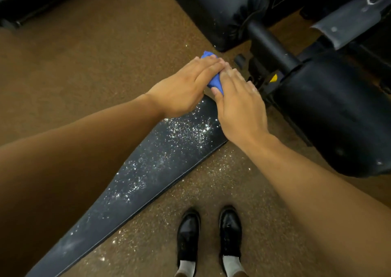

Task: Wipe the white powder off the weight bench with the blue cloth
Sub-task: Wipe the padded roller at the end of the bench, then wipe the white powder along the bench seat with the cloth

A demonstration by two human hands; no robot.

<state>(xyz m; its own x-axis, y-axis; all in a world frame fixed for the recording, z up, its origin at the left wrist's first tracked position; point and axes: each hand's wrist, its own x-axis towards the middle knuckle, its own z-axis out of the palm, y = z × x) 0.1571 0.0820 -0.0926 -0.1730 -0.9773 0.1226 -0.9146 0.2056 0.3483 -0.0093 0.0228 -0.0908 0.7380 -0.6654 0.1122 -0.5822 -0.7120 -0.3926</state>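
The black weight bench pad (148,183) runs from the lower left up to the centre, narrowing at its far end. White powder (188,131) is scattered over its far half, with thinner specks further down. The blue cloth (214,82) is bunched at the pad's far tip, mostly covered by both hands. My left hand (186,86) lies flat over the cloth from the left, fingers pressed on it. My right hand (239,105) holds the cloth from the right, thumb on its near edge.
Two black padded rollers (222,10) (338,116) on a metal bar (273,48) stand just beyond and right of the hands. Powder specks lie on the brown speckled floor (222,171) beside the pad. My black shoes (209,234) stand at the bottom centre.
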